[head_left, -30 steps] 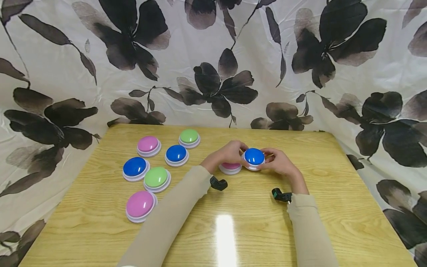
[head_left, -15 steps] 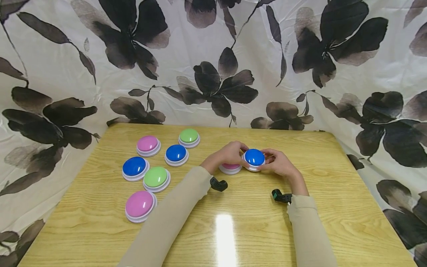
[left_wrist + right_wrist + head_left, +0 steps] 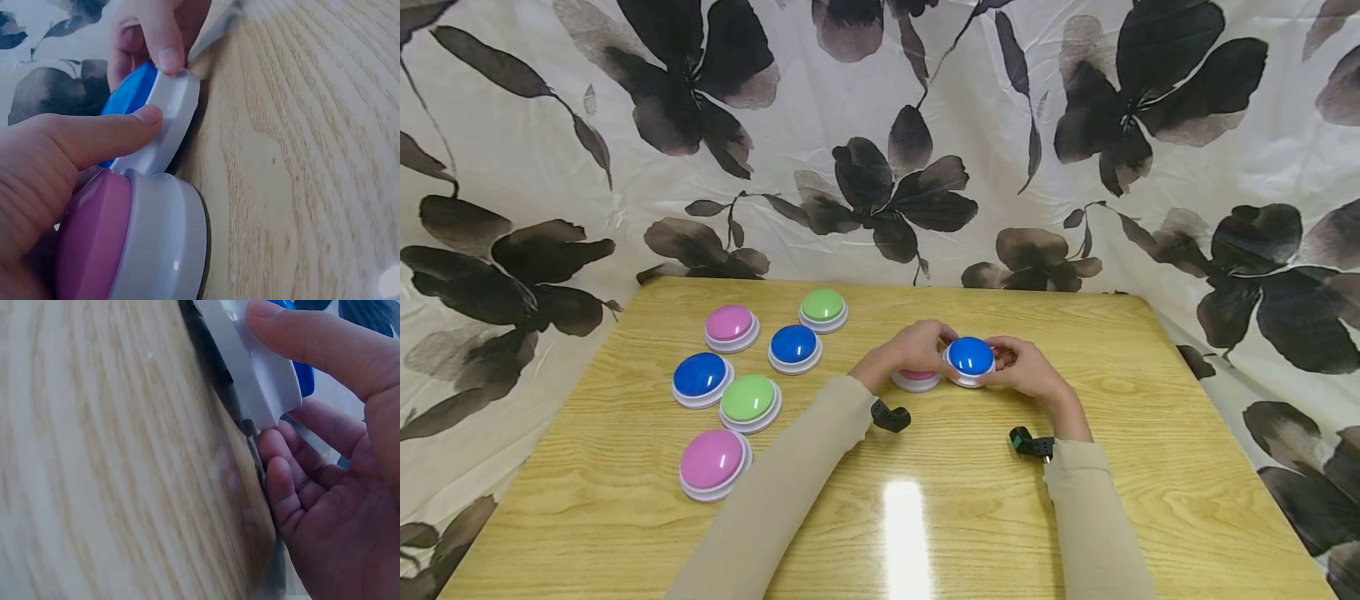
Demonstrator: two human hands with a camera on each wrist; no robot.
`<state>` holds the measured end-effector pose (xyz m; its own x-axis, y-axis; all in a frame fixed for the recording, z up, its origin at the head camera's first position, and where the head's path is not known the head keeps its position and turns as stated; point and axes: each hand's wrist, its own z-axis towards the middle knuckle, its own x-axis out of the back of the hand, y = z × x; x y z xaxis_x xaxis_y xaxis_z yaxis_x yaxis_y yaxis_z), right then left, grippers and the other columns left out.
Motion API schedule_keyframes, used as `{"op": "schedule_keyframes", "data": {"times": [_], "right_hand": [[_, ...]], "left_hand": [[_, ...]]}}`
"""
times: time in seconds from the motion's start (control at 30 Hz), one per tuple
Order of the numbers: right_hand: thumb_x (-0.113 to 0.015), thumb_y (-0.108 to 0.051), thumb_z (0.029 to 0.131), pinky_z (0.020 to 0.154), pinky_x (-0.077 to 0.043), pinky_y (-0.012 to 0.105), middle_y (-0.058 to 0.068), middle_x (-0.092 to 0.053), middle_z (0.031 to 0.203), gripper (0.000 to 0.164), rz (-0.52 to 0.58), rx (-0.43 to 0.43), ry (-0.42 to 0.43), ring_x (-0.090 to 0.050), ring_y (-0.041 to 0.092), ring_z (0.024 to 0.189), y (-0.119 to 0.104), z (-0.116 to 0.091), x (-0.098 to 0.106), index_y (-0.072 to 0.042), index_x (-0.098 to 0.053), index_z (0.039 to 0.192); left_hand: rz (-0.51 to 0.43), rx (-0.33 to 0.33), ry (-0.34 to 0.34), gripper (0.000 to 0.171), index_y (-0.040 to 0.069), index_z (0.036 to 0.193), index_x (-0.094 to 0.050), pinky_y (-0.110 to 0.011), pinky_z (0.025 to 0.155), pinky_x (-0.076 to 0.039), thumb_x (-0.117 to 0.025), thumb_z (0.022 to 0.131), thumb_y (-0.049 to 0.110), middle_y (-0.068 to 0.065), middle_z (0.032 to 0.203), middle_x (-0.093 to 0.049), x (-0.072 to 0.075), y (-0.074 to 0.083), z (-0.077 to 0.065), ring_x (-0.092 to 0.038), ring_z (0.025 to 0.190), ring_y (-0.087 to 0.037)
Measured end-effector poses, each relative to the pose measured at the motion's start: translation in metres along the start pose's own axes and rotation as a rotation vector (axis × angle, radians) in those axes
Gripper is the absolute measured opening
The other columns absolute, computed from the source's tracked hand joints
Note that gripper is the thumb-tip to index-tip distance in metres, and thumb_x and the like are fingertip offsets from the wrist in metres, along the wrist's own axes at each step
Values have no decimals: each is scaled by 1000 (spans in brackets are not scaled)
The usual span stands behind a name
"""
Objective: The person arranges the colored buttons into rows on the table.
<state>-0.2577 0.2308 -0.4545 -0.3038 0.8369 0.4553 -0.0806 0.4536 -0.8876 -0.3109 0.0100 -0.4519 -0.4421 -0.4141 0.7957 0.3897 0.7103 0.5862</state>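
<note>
A blue dome push button [image 3: 971,356] on a white round base is held between both hands at the centre right of the table. My left hand [image 3: 917,345] grips its left side, the thumb lying along the white rim in the left wrist view. From the other side, my right hand [image 3: 1028,367] pinches the rim, with the thumb [image 3: 275,319] on the base. In the right wrist view part of the base's dark underside shows, slightly off the tabletop. A pink push button [image 3: 97,237] stands beside it on the left, its base against the blue one's; my left hand partly covers it.
Several more push buttons stand at the left: two pink [image 3: 728,322] [image 3: 711,459], two blue [image 3: 699,374] [image 3: 793,343] and two green [image 3: 748,397] [image 3: 822,305]. My left forearm passes close to the front pink one. A floral cloth [image 3: 880,100] hangs behind the wooden table [image 3: 970,517].
</note>
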Motion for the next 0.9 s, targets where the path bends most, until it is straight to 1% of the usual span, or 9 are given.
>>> {"op": "schedule_keyframes", "data": {"times": [0.1, 0.17, 0.33, 0.5, 0.57, 0.63, 0.8, 0.9], "right_hand": [[-84, -3, 74, 70, -46, 28, 26, -56, 105, 66, -7, -3, -2, -50, 32, 84, -11, -5, 0, 9, -52, 130], [-84, -4, 73, 70, -45, 28, 25, -56, 105, 67, -17, -2, 0, -49, 32, 85, -5, -3, -1, 9, -52, 130], [-86, -9, 73, 73, -45, 29, 21, -57, 106, 70, -31, 9, 11, -48, 29, 86, 18, 6, -2, 6, -52, 132], [-87, -11, 72, 75, -46, 30, 20, -57, 106, 72, -4, -13, 19, -48, 27, 87, 24, 9, -4, 4, -52, 133], [-87, -10, 72, 75, -45, 31, 21, -57, 105, 72, 7, -25, 23, -48, 28, 87, 21, 8, -4, 4, -52, 133], [-86, -7, 73, 75, -45, 32, 24, -56, 106, 71, 13, -26, 16, -48, 30, 87, 16, 6, -4, 7, -50, 133], [-82, -1, 74, 73, -44, 30, 29, -54, 106, 68, 17, -32, -5, -47, 32, 88, -9, -5, -4, 13, -48, 132], [-81, -1, 75, 74, -44, 30, 29, -54, 107, 67, 6, -37, -8, -47, 32, 89, -18, -11, -4, 12, -48, 131]], "left_hand": [[9, 9, -2, 73, 12, 134, -58, -32, 93, -47, -84, 73, 44, 0, 124, -61, 0, 0, 0, -57, 107, -13], [9, 13, -3, 74, 12, 134, -58, -32, 93, -46, -84, 73, 44, 1, 124, -61, -1, 0, 0, -56, 107, -13], [5, 16, 12, 74, 13, 133, -59, -33, 93, -46, -85, 72, 44, 1, 124, -61, -3, -2, 1, -56, 108, -14], [3, 10, 28, 73, 13, 132, -59, -33, 93, -46, -85, 71, 45, 1, 123, -61, -3, -3, 0, -56, 108, -14], [2, 7, 30, 73, 13, 132, -60, -34, 93, -46, -85, 71, 45, 1, 123, -62, -3, -2, -1, -56, 107, -14], [0, 6, 30, 73, 14, 131, -60, -34, 93, -46, -85, 71, 45, 1, 122, -62, -3, -2, -1, -56, 107, -14], [11, 13, 26, 73, 15, 131, -61, -34, 92, -45, -85, 70, 46, 2, 122, -62, -3, -2, -1, -56, 106, -13], [17, 7, 29, 73, 15, 131, -61, -34, 94, -45, -85, 70, 47, 3, 123, -62, -4, -2, -1, -55, 108, -13]]}}
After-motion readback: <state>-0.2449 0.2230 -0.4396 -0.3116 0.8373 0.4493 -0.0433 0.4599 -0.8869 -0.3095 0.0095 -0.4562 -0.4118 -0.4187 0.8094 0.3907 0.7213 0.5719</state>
